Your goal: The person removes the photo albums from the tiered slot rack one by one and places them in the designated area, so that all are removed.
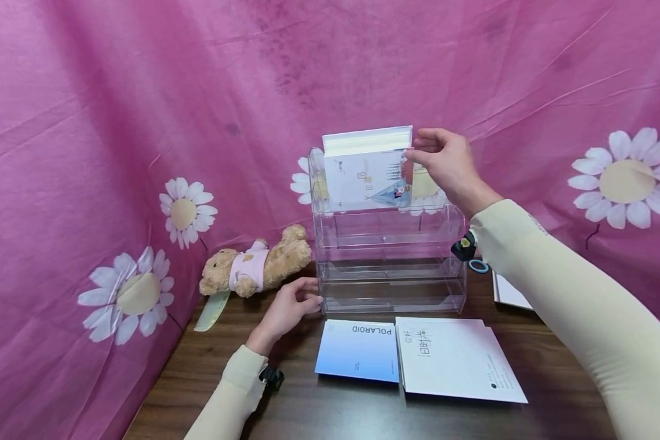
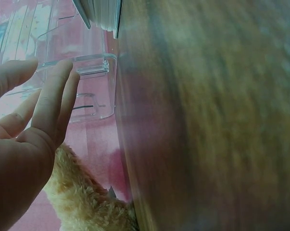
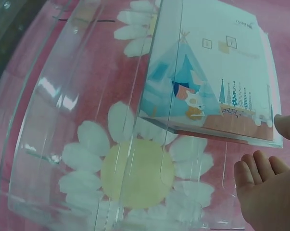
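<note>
A clear acrylic tiered rack [image 1: 393,306] stands on the table. In its top tier is a thick book [image 1: 352,183] with a white cover and a drawing of a blue tent. At the book's right edge is my right hand [image 1: 451,162]; in the right wrist view the thumb [image 3: 288,126] meets the edge while the other fingers lie loosely below it. Low on the rack's left side, the fingertips of my left hand [image 1: 286,308] are right at the clear wall, fingers extended.
On the table in front of the rack lie a blue POLAROID book [image 1: 357,351] and white books [image 1: 456,360]. A teddy bear [image 1: 253,266] in a pink top lies left, over a pale green ruler-like piece [image 1: 212,311]. Another white book [image 1: 510,292] is right, partly behind my sleeve.
</note>
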Available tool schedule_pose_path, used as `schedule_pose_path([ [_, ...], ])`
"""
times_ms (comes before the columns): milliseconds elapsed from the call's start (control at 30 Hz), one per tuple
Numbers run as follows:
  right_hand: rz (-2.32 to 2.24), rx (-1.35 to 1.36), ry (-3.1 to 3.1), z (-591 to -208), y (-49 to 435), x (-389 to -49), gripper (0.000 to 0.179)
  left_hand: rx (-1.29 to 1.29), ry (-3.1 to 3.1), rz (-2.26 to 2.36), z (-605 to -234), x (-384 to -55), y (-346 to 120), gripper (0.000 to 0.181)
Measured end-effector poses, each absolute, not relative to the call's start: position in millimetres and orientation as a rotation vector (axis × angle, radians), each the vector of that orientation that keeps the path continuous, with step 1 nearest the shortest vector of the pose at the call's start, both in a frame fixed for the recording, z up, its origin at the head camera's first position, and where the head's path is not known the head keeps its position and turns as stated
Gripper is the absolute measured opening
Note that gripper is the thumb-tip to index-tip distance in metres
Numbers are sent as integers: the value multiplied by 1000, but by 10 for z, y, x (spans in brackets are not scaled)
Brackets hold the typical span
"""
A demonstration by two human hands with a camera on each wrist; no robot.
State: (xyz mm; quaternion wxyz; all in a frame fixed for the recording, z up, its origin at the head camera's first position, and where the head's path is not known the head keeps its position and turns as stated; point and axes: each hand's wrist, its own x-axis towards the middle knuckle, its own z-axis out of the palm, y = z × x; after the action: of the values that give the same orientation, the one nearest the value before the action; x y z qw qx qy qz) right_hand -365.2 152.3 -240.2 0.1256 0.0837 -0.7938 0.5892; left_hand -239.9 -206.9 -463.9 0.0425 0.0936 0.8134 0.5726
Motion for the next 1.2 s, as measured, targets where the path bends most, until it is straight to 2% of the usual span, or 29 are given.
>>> schedule_pose_path([
  [333, 1764, 257, -2248, -2453, 1421, -3793, 61, 296, 2466, 1753, -4603, -2386, -2078, 47],
  [1200, 1790, 243, -2213, -2469, 1423, -3768, 51, 293, 2455, 1762, -4585, -2381, -2073, 48],
])
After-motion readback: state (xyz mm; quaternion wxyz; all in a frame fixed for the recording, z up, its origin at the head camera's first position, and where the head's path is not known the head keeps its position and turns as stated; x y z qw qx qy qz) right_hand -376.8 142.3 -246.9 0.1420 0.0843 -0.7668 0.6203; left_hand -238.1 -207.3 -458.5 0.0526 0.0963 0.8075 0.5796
